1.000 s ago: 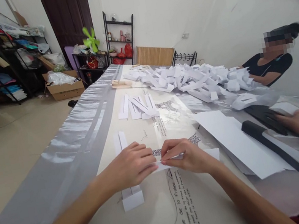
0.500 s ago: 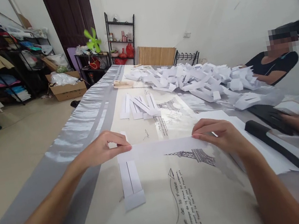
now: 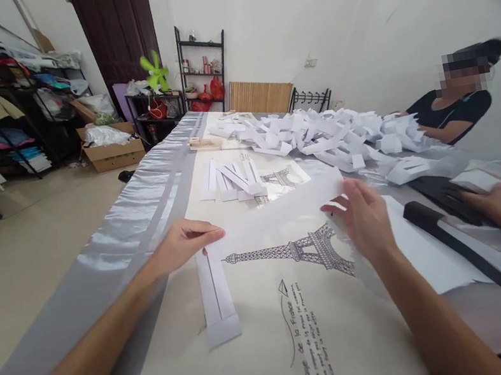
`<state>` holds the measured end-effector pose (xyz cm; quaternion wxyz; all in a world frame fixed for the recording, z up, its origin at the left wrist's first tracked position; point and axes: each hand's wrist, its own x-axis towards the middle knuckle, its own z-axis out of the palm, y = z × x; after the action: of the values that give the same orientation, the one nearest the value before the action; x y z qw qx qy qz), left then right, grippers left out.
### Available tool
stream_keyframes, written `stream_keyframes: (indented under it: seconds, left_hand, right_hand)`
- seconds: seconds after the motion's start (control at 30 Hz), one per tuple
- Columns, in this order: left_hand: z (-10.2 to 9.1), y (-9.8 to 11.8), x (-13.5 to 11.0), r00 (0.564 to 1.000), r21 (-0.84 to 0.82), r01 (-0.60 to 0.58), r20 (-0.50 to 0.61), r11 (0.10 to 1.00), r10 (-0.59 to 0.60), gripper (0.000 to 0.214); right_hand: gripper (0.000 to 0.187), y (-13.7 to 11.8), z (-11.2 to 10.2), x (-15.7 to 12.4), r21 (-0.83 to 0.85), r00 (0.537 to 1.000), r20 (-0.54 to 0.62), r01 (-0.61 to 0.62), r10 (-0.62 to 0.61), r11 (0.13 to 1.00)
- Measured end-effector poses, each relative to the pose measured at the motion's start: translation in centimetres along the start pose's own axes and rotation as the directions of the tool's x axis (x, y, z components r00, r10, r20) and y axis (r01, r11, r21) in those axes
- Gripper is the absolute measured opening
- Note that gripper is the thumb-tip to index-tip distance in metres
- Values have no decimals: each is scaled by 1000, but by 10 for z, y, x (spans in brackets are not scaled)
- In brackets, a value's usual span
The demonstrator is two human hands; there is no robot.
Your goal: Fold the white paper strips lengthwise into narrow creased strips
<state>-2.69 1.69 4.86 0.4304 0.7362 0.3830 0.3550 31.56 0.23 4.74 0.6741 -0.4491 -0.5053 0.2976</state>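
Observation:
A long white paper strip (image 3: 277,205) spans between my two hands, its right end raised higher than its left. My left hand (image 3: 187,241) pinches the left end between thumb and fingers. At the other end, the fingers of my right hand (image 3: 364,209) are on the strip's edge, with the thumb lower. Just below my left hand lies a folded white paper piece (image 3: 216,297) with a slit along its middle and a folded band at its near end. Under everything is a table cover (image 3: 270,352) printed with the Eiffel Tower and handwriting.
Several folded paper pieces (image 3: 232,181) lie farther up the table. Behind them spreads a heap of white paper pieces (image 3: 332,131). White sheets (image 3: 429,253) and a black strip (image 3: 456,241) lie at right, near another person's hand (image 3: 496,205). A co-worker (image 3: 455,112) sits beyond.
My right hand has lifted the strip's right end up and away, tilting the strip and uncovering more of the printed tower. My left hand has shifted slightly, still pinching the strip.

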Motion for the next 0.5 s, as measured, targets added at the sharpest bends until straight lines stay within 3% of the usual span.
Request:
stream_keyframes:
  seconds: [0.1, 0.17, 0.23, 0.3, 0.33, 0.4, 0.5]
  left_hand:
    - [21, 5, -3, 995, -78, 0, 102, 997, 8, 31]
    - [30, 9, -6, 969, -75, -6, 248, 997, 25, 28]
    - [34, 11, -10, 898, -53, -21, 438, 998, 42, 24]
    - [39, 13, -12, 829, -47, -24, 558, 999, 46, 27]
    - [41, 13, -13, 828, -58, -10, 560, 998, 41, 32]
    - [48, 11, -13, 886, -81, 44, 464, 996, -1, 41]
    - [56, 7, -12, 953, -93, 143, 283, 985, -111, 38]
  right_hand:
    - [33, 4, 15, -9, 71, 995, 45, -89, 86, 993]
    - [37, 6, 17, -11, 107, 991, 3, -130, 131, 986]
    - [47, 7, 15, -10, 142, 978, -73, -182, 193, 973]
    - [58, 6, 12, -8, 137, 965, -112, -222, 238, 965]
    - [62, 4, 11, -9, 101, 966, -83, -237, 245, 966]
    - [63, 2, 16, -14, -30, 961, 92, -258, 259, 966]
    - [60, 4, 35, -32, -215, 862, 416, -218, 291, 952]
